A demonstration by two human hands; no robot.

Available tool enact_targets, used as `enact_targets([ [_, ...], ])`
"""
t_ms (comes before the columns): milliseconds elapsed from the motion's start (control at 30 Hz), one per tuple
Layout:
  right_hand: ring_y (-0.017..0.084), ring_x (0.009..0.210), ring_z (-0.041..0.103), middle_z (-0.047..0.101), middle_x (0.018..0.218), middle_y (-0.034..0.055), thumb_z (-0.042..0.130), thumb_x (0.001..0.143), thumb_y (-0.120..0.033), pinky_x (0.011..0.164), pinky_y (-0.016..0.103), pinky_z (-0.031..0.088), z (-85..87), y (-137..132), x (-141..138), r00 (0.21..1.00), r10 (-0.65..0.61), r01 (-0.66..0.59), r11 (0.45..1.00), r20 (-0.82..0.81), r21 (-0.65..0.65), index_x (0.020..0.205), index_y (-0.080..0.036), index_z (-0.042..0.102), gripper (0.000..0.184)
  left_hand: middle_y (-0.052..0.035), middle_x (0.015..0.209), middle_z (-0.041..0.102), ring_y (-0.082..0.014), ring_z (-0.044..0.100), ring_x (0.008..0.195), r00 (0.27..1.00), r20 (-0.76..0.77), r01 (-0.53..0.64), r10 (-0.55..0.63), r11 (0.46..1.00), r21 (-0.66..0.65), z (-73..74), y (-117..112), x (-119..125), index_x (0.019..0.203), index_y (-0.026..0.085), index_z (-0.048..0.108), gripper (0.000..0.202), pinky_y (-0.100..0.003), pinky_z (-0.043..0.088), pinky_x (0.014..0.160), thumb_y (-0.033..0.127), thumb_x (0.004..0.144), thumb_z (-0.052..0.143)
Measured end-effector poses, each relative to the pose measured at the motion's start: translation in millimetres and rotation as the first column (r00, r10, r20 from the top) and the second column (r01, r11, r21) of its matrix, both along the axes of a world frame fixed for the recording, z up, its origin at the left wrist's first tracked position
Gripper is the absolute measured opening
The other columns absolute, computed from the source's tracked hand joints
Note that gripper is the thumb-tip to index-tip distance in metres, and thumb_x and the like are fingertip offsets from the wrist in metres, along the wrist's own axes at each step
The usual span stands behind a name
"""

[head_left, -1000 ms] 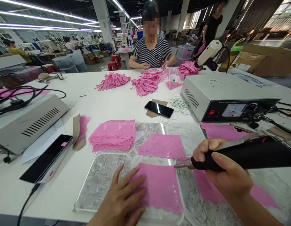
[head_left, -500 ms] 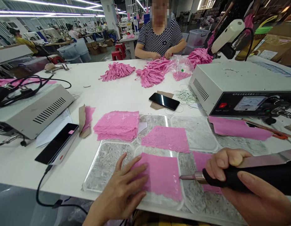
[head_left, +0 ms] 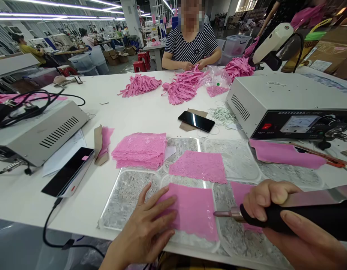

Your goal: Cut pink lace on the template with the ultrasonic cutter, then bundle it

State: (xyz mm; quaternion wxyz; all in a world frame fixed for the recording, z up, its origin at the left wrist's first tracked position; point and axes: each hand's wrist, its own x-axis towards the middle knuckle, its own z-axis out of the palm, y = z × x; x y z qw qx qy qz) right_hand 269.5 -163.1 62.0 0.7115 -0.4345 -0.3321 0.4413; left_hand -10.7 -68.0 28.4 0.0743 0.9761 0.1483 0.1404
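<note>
My left hand (head_left: pixel 147 225) lies flat with its fingers spread over the left part of a pink fabric piece (head_left: pixel 194 210). This piece has a scalloped lower edge and rests on a clear marbled mat (head_left: pixel 134 187). In my right hand (head_left: pixel 274 210) is a black-handled handheld welding tool (head_left: pixel 302 213) with a pointed metal tip. The tip meets the fabric's right edge. Another pink fabric piece (head_left: pixel 241 191) lies partly hidden beneath the tool. Just behind sits a single pink lace piece (head_left: pixel 198 167), and to its left a stack of pink lace pieces (head_left: pixel 141 150).
A grey control box with a meter (head_left: pixel 288 108) stands at the right, and another grey box (head_left: pixel 47 127) at the left. A tablet-like device (head_left: pixel 69 170) and a phone (head_left: pixel 196 120) lie on the table. Across it, a person in stripes (head_left: pixel 192 45) handles pink strips (head_left: pixel 180 88).
The tool tip has shifted very slightly left along the fabric's right edge. My left hand stays in place. Pink material at the upper right, near another person, has moved.
</note>
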Motion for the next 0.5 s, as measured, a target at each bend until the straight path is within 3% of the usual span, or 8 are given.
enact_targets([
  [267, 0.013, 0.052, 0.052, 0.053, 0.069, -0.0008, 0.074, 0.078, -0.038, 0.048, 0.030, 0.049, -1.2, 4, 3, 1.000, 0.008, -0.010, 0.997, 0.015, 0.080, 0.078, -0.025, 0.060, 0.019, -0.0083, 0.136, 0.058, -0.0301, 0.033, 0.142, 0.999, 0.030, 0.011, -0.012, 0.999, 0.034, 0.6, 3, -3, 0.118, 0.019, 0.063, 0.035, -0.058, 0.009, 0.119, 0.016, 0.084, 0.058],
  [400, 0.012, 0.050, 0.048, 0.051, 0.069, -0.0013, 0.079, 0.070, -0.038, 0.047, 0.030, 0.048, 4.7, 4, 32, 0.990, -0.143, 0.143, 0.984, -0.006, 0.104, 0.076, -0.025, 0.062, 0.022, -0.0093, 0.125, 0.066, -0.0261, 0.045, 0.135, 0.983, 0.181, -0.039, 0.019, 0.994, 0.106, 2.6, -2, 5, 0.118, 0.016, 0.063, 0.035, -0.050, 0.026, 0.118, 0.010, 0.085, 0.055],
  [500, 0.013, 0.050, 0.046, 0.049, 0.067, -0.0006, 0.080, 0.064, -0.035, 0.047, 0.033, 0.047, 11.4, 8, 56, 0.962, -0.271, 0.270, 0.955, -0.007, 0.123, 0.070, -0.025, 0.063, 0.021, -0.0084, 0.110, 0.072, -0.0217, 0.057, 0.122, 0.945, 0.326, -0.037, -0.018, 0.986, 0.161, 4.5, -12, 32, 0.111, 0.014, 0.066, 0.028, -0.039, 0.036, 0.112, 0.009, 0.086, 0.054],
])
